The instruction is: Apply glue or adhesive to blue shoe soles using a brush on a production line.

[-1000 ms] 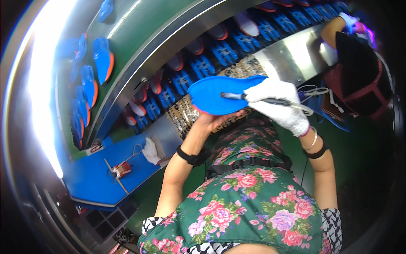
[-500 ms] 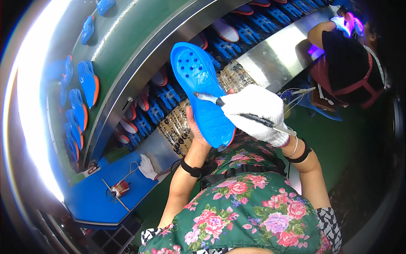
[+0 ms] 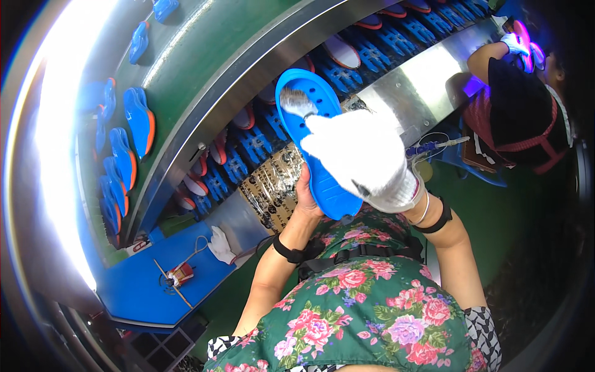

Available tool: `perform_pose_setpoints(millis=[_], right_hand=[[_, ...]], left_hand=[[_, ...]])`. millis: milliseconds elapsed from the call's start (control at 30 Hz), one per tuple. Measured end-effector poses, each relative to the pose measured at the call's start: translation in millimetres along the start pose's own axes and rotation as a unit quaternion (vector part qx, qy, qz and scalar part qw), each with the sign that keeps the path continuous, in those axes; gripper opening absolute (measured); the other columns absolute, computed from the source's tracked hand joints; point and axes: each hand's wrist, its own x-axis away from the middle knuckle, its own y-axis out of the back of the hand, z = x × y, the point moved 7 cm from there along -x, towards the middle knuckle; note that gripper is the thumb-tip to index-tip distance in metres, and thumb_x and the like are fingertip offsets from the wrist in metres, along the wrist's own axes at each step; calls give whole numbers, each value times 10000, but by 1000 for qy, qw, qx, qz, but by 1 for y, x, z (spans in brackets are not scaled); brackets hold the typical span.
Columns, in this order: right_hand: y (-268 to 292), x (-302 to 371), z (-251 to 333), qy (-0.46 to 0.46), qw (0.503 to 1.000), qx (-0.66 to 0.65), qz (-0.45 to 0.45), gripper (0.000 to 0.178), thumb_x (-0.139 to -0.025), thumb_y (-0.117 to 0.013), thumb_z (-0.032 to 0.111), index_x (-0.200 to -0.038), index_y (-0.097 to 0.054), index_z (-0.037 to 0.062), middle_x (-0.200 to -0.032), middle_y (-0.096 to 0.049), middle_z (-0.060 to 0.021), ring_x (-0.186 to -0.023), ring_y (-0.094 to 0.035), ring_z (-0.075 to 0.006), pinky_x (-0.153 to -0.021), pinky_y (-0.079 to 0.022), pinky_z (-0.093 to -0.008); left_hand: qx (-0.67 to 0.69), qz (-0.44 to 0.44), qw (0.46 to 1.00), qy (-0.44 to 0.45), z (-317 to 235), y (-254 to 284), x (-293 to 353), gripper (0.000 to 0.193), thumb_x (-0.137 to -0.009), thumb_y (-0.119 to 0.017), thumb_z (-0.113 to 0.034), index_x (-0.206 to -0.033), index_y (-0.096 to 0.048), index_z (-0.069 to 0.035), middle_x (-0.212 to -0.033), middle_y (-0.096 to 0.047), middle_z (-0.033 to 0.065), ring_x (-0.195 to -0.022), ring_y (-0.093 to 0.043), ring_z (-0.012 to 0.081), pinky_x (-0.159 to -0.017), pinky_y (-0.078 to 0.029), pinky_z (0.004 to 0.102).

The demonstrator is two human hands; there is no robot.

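Note:
My bare left hand (image 3: 305, 191) grips a blue shoe sole (image 3: 327, 183) near its lower end, thumb along its left edge. The sole is held up before me, its recessed face toward me, with a cluster of small holes at the far end. In my right hand (image 3: 365, 158), which wears a white knitted glove, is a brush (image 3: 297, 102). Its flat, greyish bristles lie on the sole's holed end. The glove covers the brush handle and much of the sole's right side.
Blue soles with orange edges (image 3: 139, 122) lie on the green conveyor (image 3: 204, 46) at left. More soles fill a blue slotted rack (image 3: 378, 51) behind. On a blue table (image 3: 133, 291) are a red container (image 3: 180, 274) and a white glove (image 3: 220, 245). A co-worker (image 3: 517, 118) sits at far right.
The brush has moved from the middle of the sole up to its holed far end. The sole has shifted slightly right, and my gloved hand now covers more of it.

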Motion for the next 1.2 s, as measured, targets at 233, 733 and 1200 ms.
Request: perform_pose_setpoints(millis=[233,733,1200], right_hand=[[3,23,-12,-96,993,-72,20,395,-852,-748,116,-1242,-721,57,-1226,-732,-118,-1068,-708,-302,-950,-547,-424],[-8,40,-24,-26,999,11,-42,284,-820,-766,65,-1102,-787,85,-1125,-765,-112,-973,-724,-288,-847,-575,-395],[-4,42,-18,-46,988,-146,-12,221,-828,-785,76,-1047,-799,98,-1078,-777,-96,-960,-734,-285,-840,-585,-393]], left_hand=[[27,-7,999,-26,-6,0,-7,1038,-869,-595,-777,-1623,-277,-138,-1602,-411,171,-1452,-428,389,-1192,-363,597],[118,34,992,-37,-15,-8,-47,1050,-888,-473,-839,-1605,-291,-94,-1555,-461,190,-1390,-498,371,-1166,-406,549],[174,166,970,-36,-33,-28,-63,1131,-785,-604,-865,-1535,-386,-47,-1363,-566,344,-1227,-611,445,-1023,-529,573]])
